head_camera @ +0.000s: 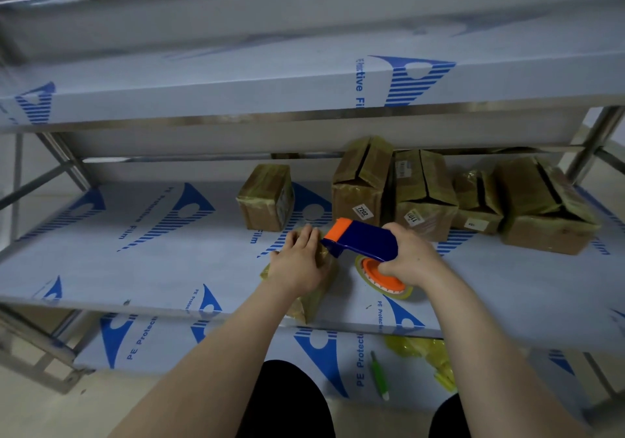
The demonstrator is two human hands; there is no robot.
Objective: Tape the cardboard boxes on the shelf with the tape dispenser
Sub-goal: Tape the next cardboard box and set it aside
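A small cardboard box (316,297) wrapped in yellowish tape lies near the front edge of the middle shelf (135,268). My left hand (299,261) presses flat on its top with fingers spread. My right hand (411,256) grips the blue tape dispenser (362,239), whose orange head touches the box's far right corner beside my left fingers. Its orange tape roll (380,280) hangs below my right hand. Several taped boxes stand behind: a small one (267,197), a tall one labelled 7202 (360,180), another (424,194), and two more on the right (548,206).
The shelves are covered in white film with blue logos. An upper shelf (304,82) overhangs close above the boxes. On the lower shelf lie a green tool (379,376) and crumpled yellow tape scraps (426,353). Metal posts (588,140) stand at the sides.
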